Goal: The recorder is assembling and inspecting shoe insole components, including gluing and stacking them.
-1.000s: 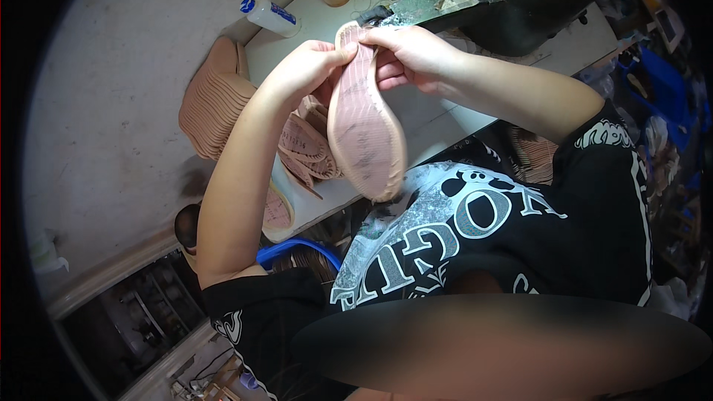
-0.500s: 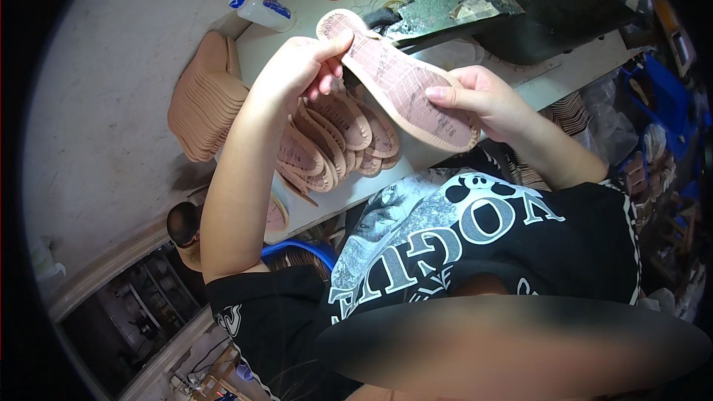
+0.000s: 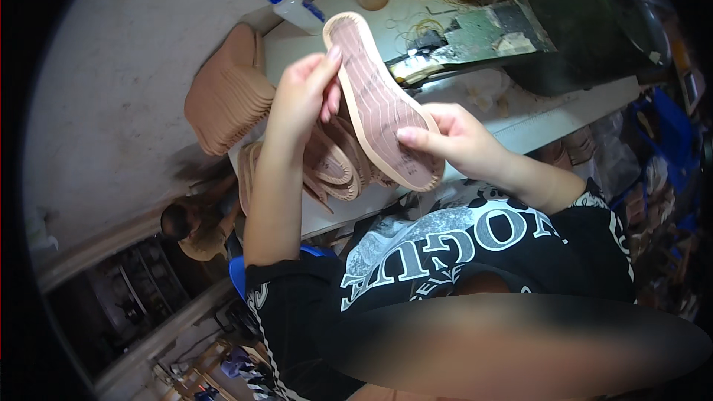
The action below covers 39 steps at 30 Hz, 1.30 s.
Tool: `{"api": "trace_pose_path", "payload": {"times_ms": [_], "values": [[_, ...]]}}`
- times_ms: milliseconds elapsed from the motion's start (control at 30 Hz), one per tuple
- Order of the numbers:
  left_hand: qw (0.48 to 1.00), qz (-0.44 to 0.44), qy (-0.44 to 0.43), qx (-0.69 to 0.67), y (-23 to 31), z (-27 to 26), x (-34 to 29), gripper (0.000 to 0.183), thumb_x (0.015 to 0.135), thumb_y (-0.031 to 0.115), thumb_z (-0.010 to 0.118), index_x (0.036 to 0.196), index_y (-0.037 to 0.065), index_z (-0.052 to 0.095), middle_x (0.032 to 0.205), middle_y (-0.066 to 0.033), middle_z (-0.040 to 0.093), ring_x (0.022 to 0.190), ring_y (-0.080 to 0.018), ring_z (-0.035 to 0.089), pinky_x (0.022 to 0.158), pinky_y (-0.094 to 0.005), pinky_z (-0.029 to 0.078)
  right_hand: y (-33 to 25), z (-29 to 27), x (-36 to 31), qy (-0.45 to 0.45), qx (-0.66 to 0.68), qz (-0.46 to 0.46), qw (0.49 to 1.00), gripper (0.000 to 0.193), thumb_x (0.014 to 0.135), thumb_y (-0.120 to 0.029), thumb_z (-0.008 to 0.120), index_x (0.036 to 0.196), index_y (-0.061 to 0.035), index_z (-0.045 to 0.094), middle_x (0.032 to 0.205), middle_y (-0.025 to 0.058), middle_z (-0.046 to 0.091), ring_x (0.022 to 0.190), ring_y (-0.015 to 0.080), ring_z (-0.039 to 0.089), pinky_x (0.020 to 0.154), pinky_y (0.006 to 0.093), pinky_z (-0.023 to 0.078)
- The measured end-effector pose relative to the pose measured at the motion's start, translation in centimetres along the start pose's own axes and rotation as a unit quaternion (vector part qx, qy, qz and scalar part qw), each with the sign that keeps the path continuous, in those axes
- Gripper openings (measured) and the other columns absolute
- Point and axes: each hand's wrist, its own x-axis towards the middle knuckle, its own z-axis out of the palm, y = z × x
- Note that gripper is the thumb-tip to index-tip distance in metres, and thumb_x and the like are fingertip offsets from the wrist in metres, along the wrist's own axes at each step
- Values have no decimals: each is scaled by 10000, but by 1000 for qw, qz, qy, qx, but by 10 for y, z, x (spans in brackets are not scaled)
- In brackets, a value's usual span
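Insole (image 3: 371, 96), pink-faced with a pale rim, is held tilted at the frame's upper centre. Its broad end is pinched by the right hand (image 3: 460, 134); the left hand (image 3: 304, 96) is curled, its thumb set at the upper left rim, firmness of grip impossible to tell. A second ago both hands were gathered at the narrow end; with the right shifted lower, both ends seem steadied. At left, tan soles (image 3: 226, 96) are stacked.

Table (image 3: 568, 110) lit bright, lower L dim, rim black w/ fisheye bend, btm R heavily blurred
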Motion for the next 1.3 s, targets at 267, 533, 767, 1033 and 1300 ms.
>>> {"api": "trace_pose_path", "payload": {"times_ms": [267, 533, 767, 1033, 1300], "values": [[843, -3, 458, 281, -157, -98, -104, 555, 904, 462, 592, 1132, -41, 541, 1051, -237, 632, 998, -345, 616, 874, -398, 472, 35, 32, 47, -37, -402, -103, 909, 444, 920, -326, 607, 1198, 16, 554, 1149, 125, 592, 1158, 194, 495, 976, 377, 359], [741, -93, 482, 459, -244, -86, -127, 795, 729, 345, 762, 1326, -55, 424, 1322, -288, 462, 1275, -413, 400, 1107, -445, 272, 84, 26, 56, 0, -588, -211, 781, 790, 832, -362, 672, 1453, -54, 296, 1501, 167, 291, 1370, 354, 265, 1083, 504, 175], [738, -60, 458, 492, -242, -76, -128, 601, 701, 240, 778, 1207, 7, 553, 1175, -218, 557, 1180, -380, 473, 1047, -440, 333, 69, -11, 16, 2, -532, -150, 833, 447, 864, -265, 661, 1252, -74, 550, 1402, 142, 452, 1311, 287, 400, 1090, 435, 259], [747, -141, 459, 460, -246, -74, -125, 503, 680, 320, 804, 1022, 25, 583, 1109, -210, 573, 1170, -379, 464, 999, -453, 362, 83, -24, -11, 34, -391, -101, 914, 251, 877, -210, 646, 1070, -48, 637, 1254, 132, 573, 1224, 272, 492, 1044, 393, 343], [911, -100, 373, 146, -184, -65, -153, 396, 738, 173, 780, 1032, -26, 607, 1070, -173, 658, 935, -278, 643, 844, -367, 492, 83, -30, -17, -2, -331, -89, 940, 200, 898, -157, 629, 1037, -16, 657, 1102, 86, 646, 1050, 182, 592, 943, 324, 429]]}}
